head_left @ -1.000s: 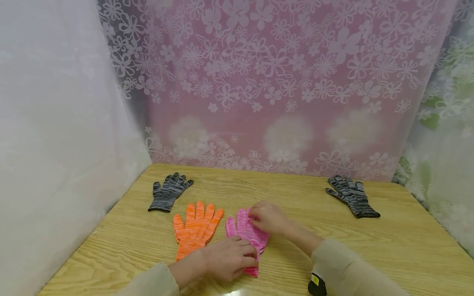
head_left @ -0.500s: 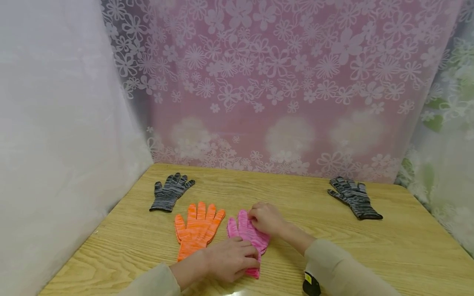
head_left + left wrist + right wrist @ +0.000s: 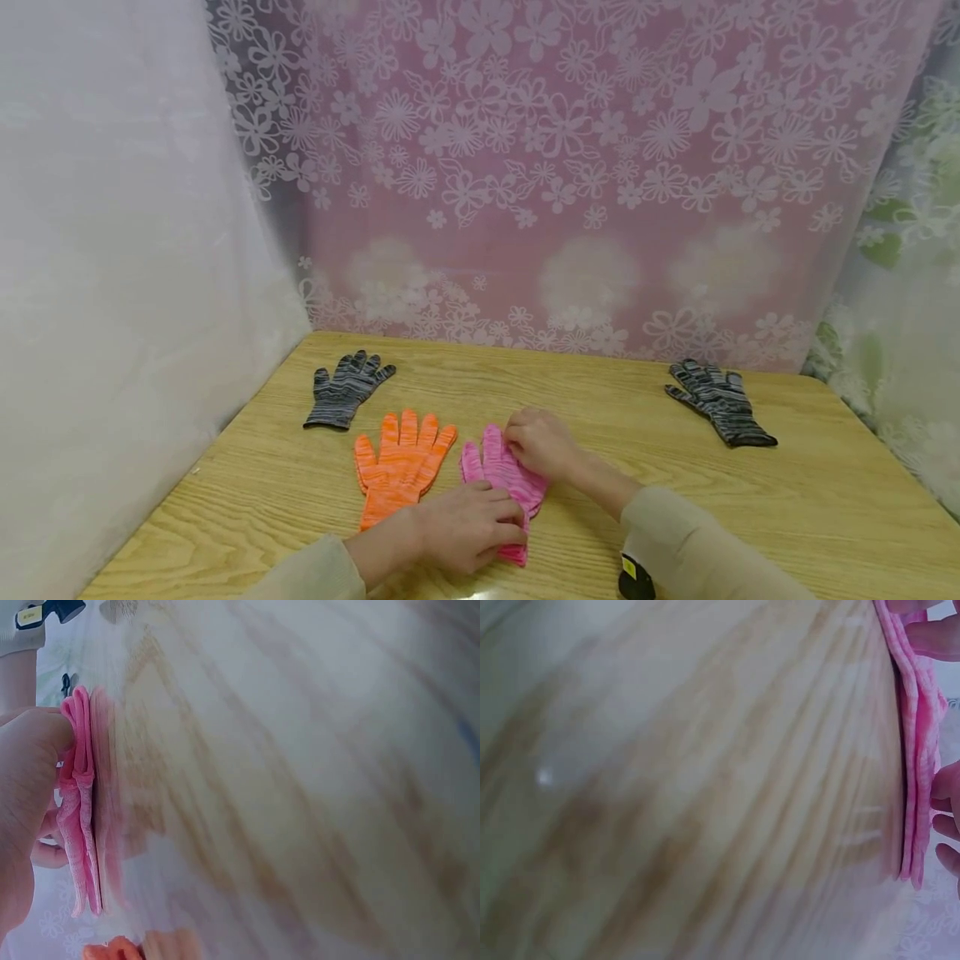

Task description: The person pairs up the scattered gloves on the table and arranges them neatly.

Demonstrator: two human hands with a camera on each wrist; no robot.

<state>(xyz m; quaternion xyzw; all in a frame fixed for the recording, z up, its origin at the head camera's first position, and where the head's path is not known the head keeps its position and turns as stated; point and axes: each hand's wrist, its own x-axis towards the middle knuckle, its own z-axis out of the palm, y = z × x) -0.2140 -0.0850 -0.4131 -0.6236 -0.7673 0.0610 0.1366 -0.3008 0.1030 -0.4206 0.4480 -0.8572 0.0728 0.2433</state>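
A pair of pink knitted gloves [image 3: 510, 479], one layered on the other, lies on the table with the fingers pointing away. My left hand [image 3: 468, 527] lies across their cuff end and grips it. In the left wrist view, its thumb [image 3: 49, 729] is against the folded pink gloves [image 3: 79, 795]. My right hand [image 3: 543, 442] holds the finger end with curled fingers, hiding some of the glove fingers. From the right wrist, the layered edge of the pink gloves [image 3: 919, 765] shows, with fingertips [image 3: 945, 787] touching it. Orange gloves [image 3: 401, 462] lie flat just left.
One grey-and-black glove [image 3: 347, 392] lies at the back left of the wooden table [image 3: 585, 392]; another dark striped glove [image 3: 723, 404] is at the back right. A black device with a yellow label [image 3: 633, 577] is beneath the right sleeve. Curtains stand behind and at both sides.
Both hands stay on the pink gloves almost without moving. The right forearm has shifted slightly left, and the whole head view has moved a little.
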